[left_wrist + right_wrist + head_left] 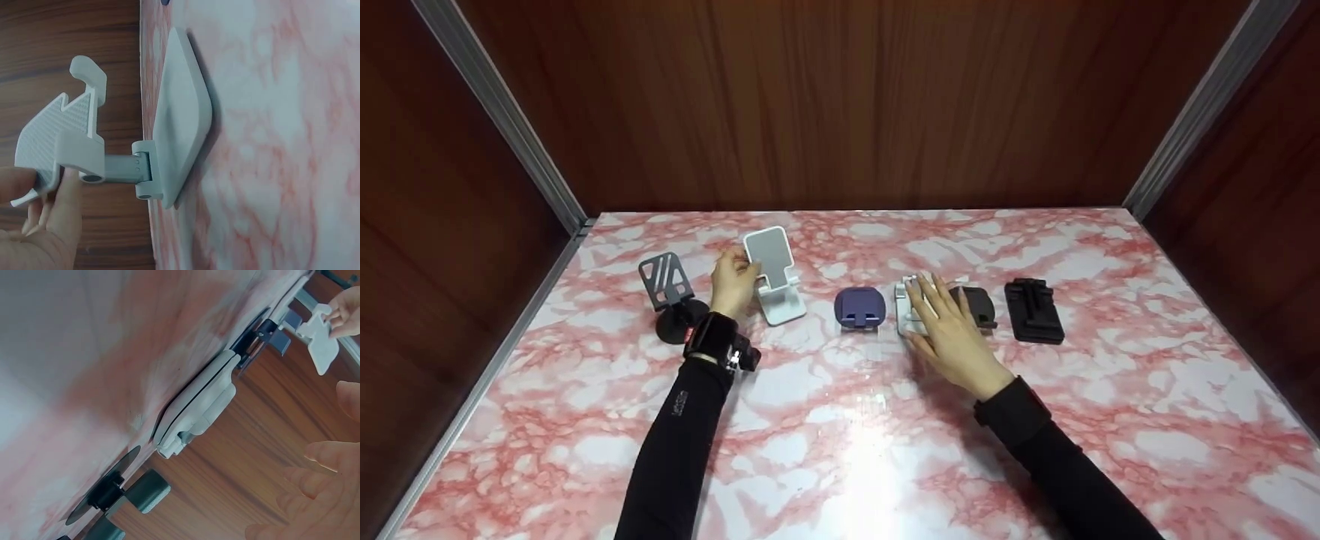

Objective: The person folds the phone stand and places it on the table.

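Note:
My left hand [733,283] pinches the side edge of the upper plate of a white phone stand [769,255] with a grey pad. In the left wrist view, thumb and fingers lie on either side of that plate, and the stand's base [183,112] rests on the table. My right hand [952,341], fingers straight and spread, is over a folded white phone stand [910,328], partly hiding it. The right wrist view shows a gap between this hand [320,495] and the folded white stand [197,402]. A dark folded stand [979,306] lies beside the right fingers.
A dark grey phone stand [666,281] with a round base stands left of my left hand. Between the hands sits a purple folded stand [859,304]. Farther right lies a black folded stand [1035,311]. Brown panels [840,105] border the marbled table [810,450].

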{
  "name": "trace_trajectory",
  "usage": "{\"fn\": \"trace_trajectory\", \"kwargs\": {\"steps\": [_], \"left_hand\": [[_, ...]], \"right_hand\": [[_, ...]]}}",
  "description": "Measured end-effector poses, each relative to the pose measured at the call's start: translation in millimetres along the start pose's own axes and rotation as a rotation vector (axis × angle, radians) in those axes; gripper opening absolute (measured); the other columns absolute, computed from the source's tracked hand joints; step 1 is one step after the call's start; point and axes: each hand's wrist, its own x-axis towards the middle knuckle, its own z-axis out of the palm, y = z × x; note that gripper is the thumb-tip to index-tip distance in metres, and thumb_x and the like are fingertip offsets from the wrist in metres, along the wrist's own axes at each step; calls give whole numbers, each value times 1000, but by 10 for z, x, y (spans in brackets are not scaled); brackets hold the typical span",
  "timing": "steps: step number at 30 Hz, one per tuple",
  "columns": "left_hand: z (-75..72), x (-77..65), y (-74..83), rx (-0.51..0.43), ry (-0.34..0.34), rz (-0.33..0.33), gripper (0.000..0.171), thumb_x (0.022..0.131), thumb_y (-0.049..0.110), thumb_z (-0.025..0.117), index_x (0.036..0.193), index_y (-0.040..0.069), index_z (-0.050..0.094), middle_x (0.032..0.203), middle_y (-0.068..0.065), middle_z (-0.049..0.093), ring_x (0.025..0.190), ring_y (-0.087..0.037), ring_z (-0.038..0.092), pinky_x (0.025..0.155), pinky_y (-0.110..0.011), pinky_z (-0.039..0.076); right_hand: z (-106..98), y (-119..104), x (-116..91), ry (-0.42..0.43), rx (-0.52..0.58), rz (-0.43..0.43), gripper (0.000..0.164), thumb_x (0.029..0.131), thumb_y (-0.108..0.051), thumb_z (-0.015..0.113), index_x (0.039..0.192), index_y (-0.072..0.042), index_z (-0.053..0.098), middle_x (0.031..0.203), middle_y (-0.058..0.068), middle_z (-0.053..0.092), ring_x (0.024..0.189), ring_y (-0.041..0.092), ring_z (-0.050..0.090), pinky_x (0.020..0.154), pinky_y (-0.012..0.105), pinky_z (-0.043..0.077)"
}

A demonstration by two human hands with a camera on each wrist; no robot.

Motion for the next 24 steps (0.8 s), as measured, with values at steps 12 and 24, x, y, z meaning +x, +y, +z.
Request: {"fn": "trace_trajectory", "kwargs": {"steps": [12, 24], "left_hand": [[-31, -35, -23, -232, -57, -41, 15, 105, -16, 57, 96, -4, 54, 85, -5, 60, 74, -6, 61, 67, -15, 62], [89, -248, 222, -327, -216, 0, 17, 106, -15, 59, 95, -2, 58, 92, -10, 67, 81, -11, 68, 77, -21, 67]], "right_hand": [[23, -22, -3, -17, -3, -16, 68, 110, -14, 68, 166, 11, 38, 172, 36, 34, 161, 59, 26, 127, 83, 19], [65, -108, 35, -12, 48, -60, 68, 109, -12, 69, 165, 12, 39, 171, 40, 33, 158, 62, 28, 125, 85, 17]]}}
